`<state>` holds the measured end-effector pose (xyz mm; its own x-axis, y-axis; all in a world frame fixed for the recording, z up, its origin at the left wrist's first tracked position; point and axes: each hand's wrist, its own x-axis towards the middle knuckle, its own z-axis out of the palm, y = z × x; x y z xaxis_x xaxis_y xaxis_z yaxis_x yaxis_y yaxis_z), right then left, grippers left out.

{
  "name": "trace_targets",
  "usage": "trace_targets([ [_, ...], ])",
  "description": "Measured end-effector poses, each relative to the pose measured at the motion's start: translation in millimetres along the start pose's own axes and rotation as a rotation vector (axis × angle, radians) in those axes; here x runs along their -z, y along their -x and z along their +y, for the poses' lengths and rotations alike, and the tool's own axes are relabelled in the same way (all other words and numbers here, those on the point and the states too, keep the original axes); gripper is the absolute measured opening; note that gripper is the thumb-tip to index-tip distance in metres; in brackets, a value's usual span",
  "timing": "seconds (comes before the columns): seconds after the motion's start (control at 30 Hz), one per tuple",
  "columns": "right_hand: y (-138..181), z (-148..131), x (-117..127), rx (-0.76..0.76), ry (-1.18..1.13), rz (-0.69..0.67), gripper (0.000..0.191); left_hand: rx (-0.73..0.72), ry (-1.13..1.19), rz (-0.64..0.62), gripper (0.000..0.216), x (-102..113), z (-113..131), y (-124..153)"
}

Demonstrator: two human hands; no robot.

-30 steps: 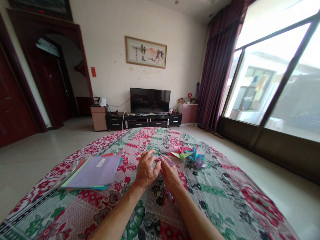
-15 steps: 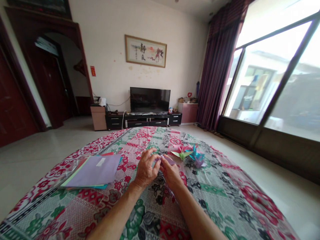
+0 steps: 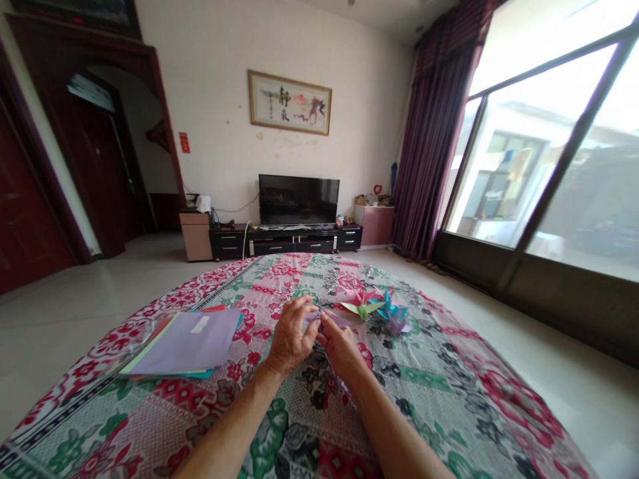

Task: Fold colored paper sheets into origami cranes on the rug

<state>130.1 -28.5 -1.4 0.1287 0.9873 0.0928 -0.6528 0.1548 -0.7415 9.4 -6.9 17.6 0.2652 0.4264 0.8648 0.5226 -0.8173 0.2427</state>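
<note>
Here, in the head camera's view, we look forward and down across a round table covered by a flowered tablecloth (image 3: 424,416) in red, green, grey and white. Near the middle of the table, we see two bare hands meeting over a small piece of folded purple paper (image 3: 339,320). The left hand (image 3: 292,338) pinches it between thumb and fingers, the other fingers curved above; the right hand (image 3: 342,346) pinches it from the other side, the two thumbs almost touching. The fingers hide much of the paper, so we cannot tell its exact shape, though a flat part shows beyond the right hand.

Just beyond that hand, to the right, we find a close group of folded paper birds: a light green bird (image 3: 363,310) in front of pink ones (image 3: 355,297), then a blue bird (image 3: 391,309) and a pale purple one (image 3: 398,324). Left of the hands, well apart, lies a stack of coloured sheets (image 3: 190,344), purple on top with a white label (image 3: 200,324). Across the room, we make out a dark television (image 3: 299,199) on a low black cabinet (image 3: 293,247).
</note>
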Motion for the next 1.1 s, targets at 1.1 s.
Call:
trace_targets([
  [1.1,3.1,6.7,-8.9,0.07,-0.074,0.06,0.04,0.035,-0.106,0.045,0.012,-2.5,6.8,0.2],
])
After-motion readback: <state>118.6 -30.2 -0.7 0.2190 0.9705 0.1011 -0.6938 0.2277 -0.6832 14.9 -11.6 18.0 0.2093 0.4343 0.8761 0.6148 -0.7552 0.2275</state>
